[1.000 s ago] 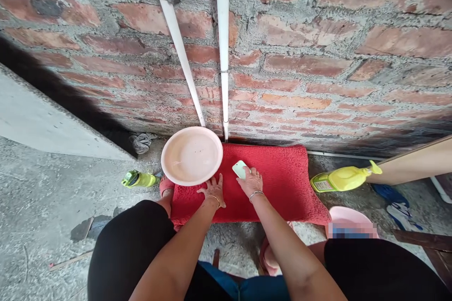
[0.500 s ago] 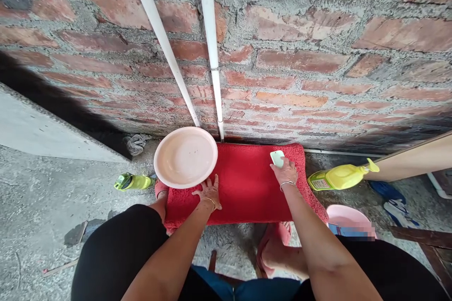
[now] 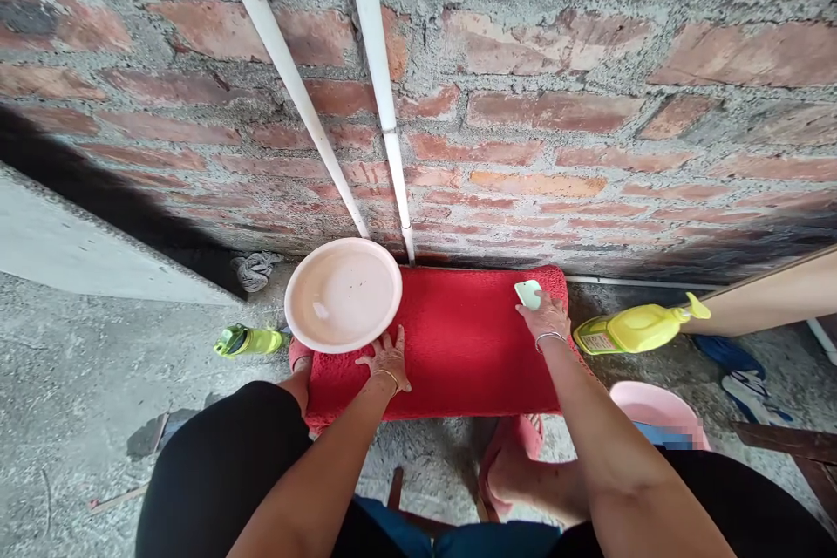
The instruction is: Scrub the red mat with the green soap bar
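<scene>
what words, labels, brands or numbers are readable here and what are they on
No text can be read anywhere in the picture.
Yellow pump bottle: a label shows, but its print is too small and blurred to read.
Pale green object at the right hand: no lettering can be made out.

Soft, bright light; deep shadow beside pale panel (image 3: 71, 240); edges stretched; lower-right patch pixelated.
</scene>
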`<state>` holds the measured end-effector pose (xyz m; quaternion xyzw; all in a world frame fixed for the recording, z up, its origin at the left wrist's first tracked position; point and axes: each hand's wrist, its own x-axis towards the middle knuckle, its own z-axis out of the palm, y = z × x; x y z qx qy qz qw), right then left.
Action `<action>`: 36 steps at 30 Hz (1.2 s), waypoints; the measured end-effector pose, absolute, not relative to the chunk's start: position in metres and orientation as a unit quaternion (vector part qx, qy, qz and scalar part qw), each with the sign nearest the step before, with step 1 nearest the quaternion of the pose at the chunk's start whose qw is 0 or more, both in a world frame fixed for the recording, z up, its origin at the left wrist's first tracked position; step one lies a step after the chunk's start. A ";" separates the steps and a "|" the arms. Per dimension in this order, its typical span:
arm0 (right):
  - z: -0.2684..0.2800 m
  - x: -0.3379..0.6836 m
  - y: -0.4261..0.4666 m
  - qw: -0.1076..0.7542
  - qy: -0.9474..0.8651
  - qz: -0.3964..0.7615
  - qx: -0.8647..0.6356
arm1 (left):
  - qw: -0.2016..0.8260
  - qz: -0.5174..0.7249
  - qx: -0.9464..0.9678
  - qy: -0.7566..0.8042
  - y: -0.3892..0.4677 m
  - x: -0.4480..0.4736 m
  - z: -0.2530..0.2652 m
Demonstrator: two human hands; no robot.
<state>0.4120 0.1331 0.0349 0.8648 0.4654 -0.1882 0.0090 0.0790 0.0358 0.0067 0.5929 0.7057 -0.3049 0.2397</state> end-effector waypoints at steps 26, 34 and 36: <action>0.028 0.416 0.123 -0.013 0.424 -0.167 0.890 | 0.260 -0.300 0.594 0.700 0.037 0.080 0.014; 0.026 0.237 0.120 0.037 0.694 -0.188 0.694 | 0.254 -0.291 0.602 0.699 0.035 0.079 0.007; 0.029 0.208 0.121 0.056 0.727 -0.193 0.656 | 0.258 -0.288 0.601 0.700 0.035 0.078 0.007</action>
